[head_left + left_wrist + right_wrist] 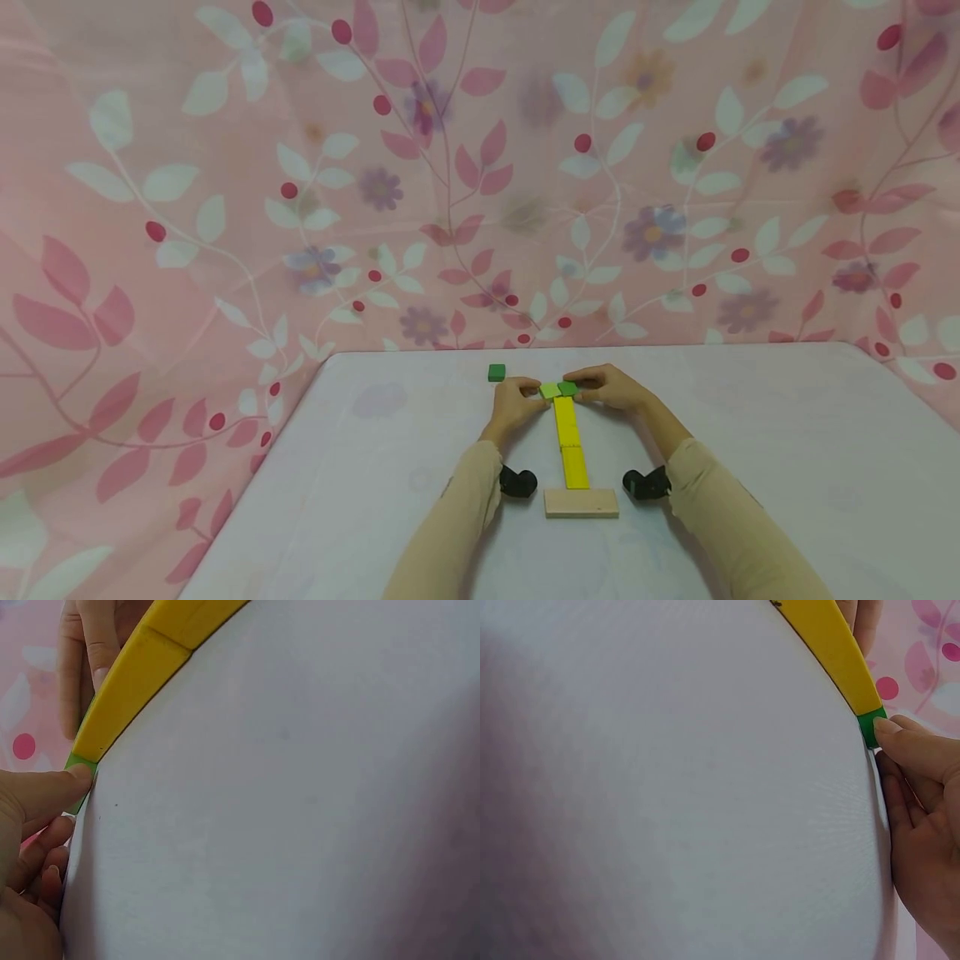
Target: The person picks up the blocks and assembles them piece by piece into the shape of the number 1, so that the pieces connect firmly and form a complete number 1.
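Note:
My left hand (516, 407) pinches a light green block (550, 391) between thumb and fingers. From the other side, my right hand (613, 388) pinches a dark green block (567, 388), its thumb on the near face in the right wrist view. The two green blocks sit side by side at the far end of a yellow strip. That strip is two long yellow blocks laid end to end, a farther one (566, 421) and a nearer one (575, 468). Across its near end lies a plain wooden block (581, 503).
Another dark green block (497, 372) lies beyond my left hand, near the back edge of the white-covered table (360, 500). A pink floral cloth (487, 183) hangs behind the table. Black wrist devices (519, 482) show at both cuffs, beside the yellow strip.

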Tool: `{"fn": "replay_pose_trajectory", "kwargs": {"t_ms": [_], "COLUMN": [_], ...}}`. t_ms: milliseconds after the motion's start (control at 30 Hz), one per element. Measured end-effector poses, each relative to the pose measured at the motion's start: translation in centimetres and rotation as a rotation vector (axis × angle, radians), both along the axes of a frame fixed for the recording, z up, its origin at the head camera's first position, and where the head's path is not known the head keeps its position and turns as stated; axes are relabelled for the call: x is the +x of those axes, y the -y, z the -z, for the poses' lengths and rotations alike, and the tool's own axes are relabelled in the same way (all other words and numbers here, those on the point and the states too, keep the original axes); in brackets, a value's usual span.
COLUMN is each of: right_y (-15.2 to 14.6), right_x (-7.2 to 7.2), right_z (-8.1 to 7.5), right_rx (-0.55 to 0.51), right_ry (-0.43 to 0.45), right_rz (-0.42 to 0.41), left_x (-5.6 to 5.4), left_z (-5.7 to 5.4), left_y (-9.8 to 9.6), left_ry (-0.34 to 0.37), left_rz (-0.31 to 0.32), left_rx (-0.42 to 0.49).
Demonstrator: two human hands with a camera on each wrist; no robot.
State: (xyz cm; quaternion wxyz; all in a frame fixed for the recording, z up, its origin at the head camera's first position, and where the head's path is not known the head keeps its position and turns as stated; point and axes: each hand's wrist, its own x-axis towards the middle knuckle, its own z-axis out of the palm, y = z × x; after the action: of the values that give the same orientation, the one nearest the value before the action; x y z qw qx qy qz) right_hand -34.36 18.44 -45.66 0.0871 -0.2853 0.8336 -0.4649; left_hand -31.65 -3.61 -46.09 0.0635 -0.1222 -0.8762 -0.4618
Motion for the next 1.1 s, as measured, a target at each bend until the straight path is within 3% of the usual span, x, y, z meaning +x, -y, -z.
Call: {"fn": "replay_pose_trajectory", "kwargs": {"t_ms": [500,1100], "right_y": [0.10,0.02], "right_x": [-0.08,-0.11], "right_z": [-0.01,0.21], "right_rx": [-0.006,-0.025], "right_ry": [-0.002,-0.002], "right_rz": [0.000,-0.012], "left_x": [-0.02,0.05], "left_z": [0.13,0.46], "left_y": [-0.16,-0.09], "left_ry": [0.004,-0.011], "left_rz": [-0.006,-0.006], "left_rx": [-0.045,-0.010]}}
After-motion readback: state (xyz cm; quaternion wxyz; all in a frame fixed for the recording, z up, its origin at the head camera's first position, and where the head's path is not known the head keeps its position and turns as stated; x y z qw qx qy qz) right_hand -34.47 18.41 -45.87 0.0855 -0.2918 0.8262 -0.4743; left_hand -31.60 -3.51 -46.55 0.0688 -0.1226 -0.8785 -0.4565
